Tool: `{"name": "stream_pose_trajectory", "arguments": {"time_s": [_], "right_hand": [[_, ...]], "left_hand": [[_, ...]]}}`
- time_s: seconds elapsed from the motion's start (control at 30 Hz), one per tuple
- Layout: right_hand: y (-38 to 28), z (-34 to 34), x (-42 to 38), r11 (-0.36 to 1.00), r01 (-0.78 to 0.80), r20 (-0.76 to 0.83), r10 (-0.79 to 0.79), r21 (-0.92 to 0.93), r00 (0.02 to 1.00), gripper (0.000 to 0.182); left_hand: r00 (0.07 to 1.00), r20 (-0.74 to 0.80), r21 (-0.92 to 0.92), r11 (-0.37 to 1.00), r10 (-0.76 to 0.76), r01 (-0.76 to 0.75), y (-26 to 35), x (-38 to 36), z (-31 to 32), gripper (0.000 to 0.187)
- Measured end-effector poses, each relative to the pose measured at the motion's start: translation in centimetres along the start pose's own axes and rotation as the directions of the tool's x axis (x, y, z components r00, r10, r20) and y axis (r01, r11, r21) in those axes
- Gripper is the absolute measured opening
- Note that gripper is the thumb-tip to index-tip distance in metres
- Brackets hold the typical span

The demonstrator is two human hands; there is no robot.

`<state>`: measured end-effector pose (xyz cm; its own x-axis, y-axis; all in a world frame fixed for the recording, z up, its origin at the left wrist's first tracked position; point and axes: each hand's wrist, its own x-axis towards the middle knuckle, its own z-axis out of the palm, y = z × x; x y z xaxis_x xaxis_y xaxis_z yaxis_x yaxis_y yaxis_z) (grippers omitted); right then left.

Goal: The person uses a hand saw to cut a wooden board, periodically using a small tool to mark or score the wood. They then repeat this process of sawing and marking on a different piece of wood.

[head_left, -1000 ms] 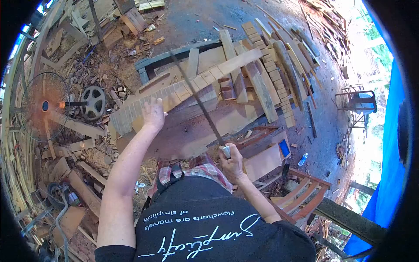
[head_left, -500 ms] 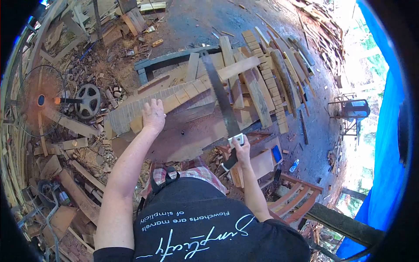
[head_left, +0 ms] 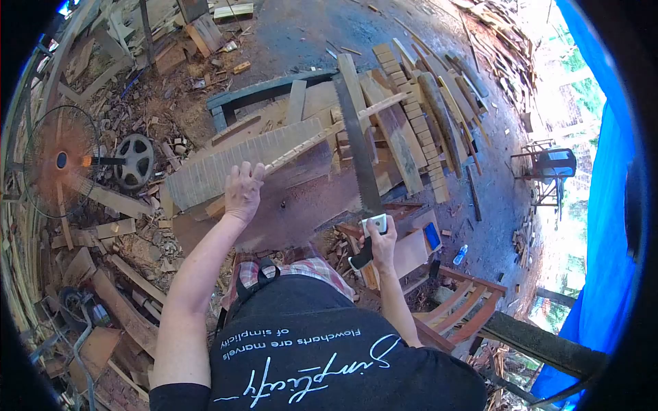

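Note:
My right hand (head_left: 381, 248) is closed round the dark handle of a handsaw (head_left: 361, 157). The saw's long blade points away from me and overlaps a narrow wooden strip (head_left: 301, 148) in this view. That strip is turned up on its edge, with a row of cuts along it. My left hand (head_left: 244, 193) grips the strip near its left end, fingers curled over the edge. Behind the strip lies a wide grey board (head_left: 240, 162) with close parallel lines across it. Under them is a low brown work surface (head_left: 274, 222).
A fan (head_left: 62, 161) stands at the left beside a spoked wheel (head_left: 133, 162). Several planks (head_left: 397, 137) lie to the right of the saw. A slatted wooden piece (head_left: 466, 312), a water bottle (head_left: 460, 255) and a chair (head_left: 554, 164) are further right.
My left hand has tipped the strip from lying flat up onto its edge, its fingers now curled over it. The saw has stayed in my right hand with little movement.

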<state>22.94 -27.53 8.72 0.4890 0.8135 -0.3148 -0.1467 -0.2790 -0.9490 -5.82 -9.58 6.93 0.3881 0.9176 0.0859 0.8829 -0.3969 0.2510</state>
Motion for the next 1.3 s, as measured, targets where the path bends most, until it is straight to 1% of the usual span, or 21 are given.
{"name": "stream_pose_trajectory", "arguments": {"time_s": [0.07, 0.1, 0.17, 0.2, 0.27, 0.3, 0.37, 0.4, 0.47, 0.6, 0.67, 0.7, 0.77, 0.8, 0.87, 0.97, 1.07, 1.17, 1.2, 1.27, 1.3], "right_hand": [[-0.6, -0.1, -1.0, 0.999, -0.04, -0.031, 0.04, 0.008, 0.999, 0.023], [-1.0, -0.1, -1.2, 0.999, -0.037, -0.031, 0.037, 0.008, 0.999, 0.023], [-1.8, 0.0, -1.5, 0.998, -0.035, 0.024, 0.034, 0.047, 0.999, 0.024], [-2.3, 0.1, -1.6, 0.998, -0.035, 0.027, 0.033, 0.048, 0.999, 0.024], [-3.6, 0.6, -1.8, 0.948, -0.221, 0.167, 0.186, 0.23, 0.968, 0.025], [-3.2, 0.5, -1.7, 0.948, -0.216, 0.164, 0.18, 0.232, 0.97, 0.025], [-1.5, -0.2, -0.9, 0.926, -0.334, 0.221, 0.293, 0.178, 0.93, 0.027], [-0.7, -0.6, -0.6, 0.888, -0.385, 0.246, 0.326, 0.251, 0.913, 0.028], [-2.3, -0.1, -0.7, 0.91, -0.347, 0.235, 0.295, 0.227, 0.926, 0.028], [-2.5, 0.5, -0.4, 0.942, -0.279, 0.176, 0.247, 0.19, 0.953, 0.028], [-2.4, 0.5, 0.0, 0.956, -0.248, 0.143, 0.227, 0.159, 0.964, 0.027], [-2.2, 0.5, 0.2, 0.957, -0.246, 0.147, 0.223, 0.156, 0.964, 0.027], [-1.7, 0.5, 0.2, 0.969, -0.225, 0.173, 0.205, 0.104, 0.963, 0.026], [-1.3, 0.4, 0.0, 0.968, -0.233, 0.167, 0.215, 0.098, 0.962, 0.027], [-0.6, 0.3, -0.3, 0.959, -0.256, 0.175, 0.233, 0.123, 0.956, 0.027], [0.8, -0.3, -0.4, 0.949, -0.266, 0.181, 0.236, 0.17, 0.955, 0.028], [1.0, -0.7, -0.3, 0.95, -0.249, 0.13, 0.227, 0.19, 0.965, 0.027], [0.1, -0.6, -0.2, 0.972, -0.191, 0.09, 0.18, 0.135, 0.979, 0.026], [-0.4, -0.3, -0.1, 0.987, -0.148, 0.111, 0.141, 0.059, 0.984, 0.025], [-1.7, 1.0, -0.6, 0.996, -0.047, 0.147, 0.058, -0.072, 0.987, 0.021], [-1.1, 1.6, -0.6, 0.996, -0.052, 0.15, 0.063, -0.072, 0.987, 0.021]], "left_hand": [[0.997, -0.071, 0.015, 1.0, 0.013, -0.012, -0.1, -0.2, 0.5, 0.034], [0.997, -0.073, 0.015, 1.0, 0.014, -0.013, -0.4, -0.1, 0.6, 0.034], [0.994, -0.109, -0.08, 0.997, -0.015, 0.006, -0.9, 0.3, 0.2, 0.027], [0.994, -0.11, -0.078, 0.997, -0.017, 0.008, -0.9, 0.4, 0.2, 0.027], [0.992, -0.124, -0.1, 0.995, -0.022, 0.01, -0.6, 0.6, -0.2, 0.029], [0.992, -0.128, -0.1, 0.995, -0.018, 0.005, -0.6, 0.6, -0.1, 0.029], [0.988, -0.143, -0.139, 0.989, -0.061, 0.04, -0.8, 0.7, 0.3, 0.026], [0.986, -0.151, -0.142, 0.989, -0.067, 0.045, -0.9, 0.8, 0.4, 0.026], [0.984, -0.15, -0.223, 0.973, -0.094, 0.059, -1.6, 0.8, 0.4, 0.021], [0.981, -0.125, -0.265, 0.958, -0.15, 0.113, -3.2, 1.8, 1.0, 0.021], [0.975, -0.024, -0.107, 0.971, -0.219, 0.216, -3.2, 1.7, 0.9, 0.031], [0.974, -0.029, -0.108, 0.97, -0.224, 0.219, -3.2, 1.5, 0.9, 0.031], [0.966, 0.03, -0.145, 0.955, -0.257, 0.259, -3.3, 1.0, 0.9, 0.04], [0.966, 0.03, -0.147, 0.954, -0.259, 0.26, -3.4, 0.8, 1.2, 0.04], [0.969, -0.037, -0.166, 0.957, -0.246, 0.237, -3.7, 0.5, 1.8, 0.045], [0.967, -0.041, -0.12, 0.962, -0.25, 0.244, -3.5, 0.4, 2.1, 0.047], [0.973, -0.027, -0.13, 0.966, -0.227, 0.222, -3.4, 0.6, 2.5, 0.051], [0.978, -0.062, -0.074, 0.978, -0.199, 0.194, -2.8, 0.4, 2.0, 0.055], [0.978, -0.061, -0.074, 0.978, -0.2, 0.195, -2.5, 0.4, 1.7, 0.055], [0.98, 0.027, -0.019, 0.98, -0.198, 0.198, -2.0, 0.7, 0.7, 0.06], [0.979, 0.031, -0.016, 0.979, -0.201, 0.202, -1.8, 1.0, 0.1, 0.06]]}}
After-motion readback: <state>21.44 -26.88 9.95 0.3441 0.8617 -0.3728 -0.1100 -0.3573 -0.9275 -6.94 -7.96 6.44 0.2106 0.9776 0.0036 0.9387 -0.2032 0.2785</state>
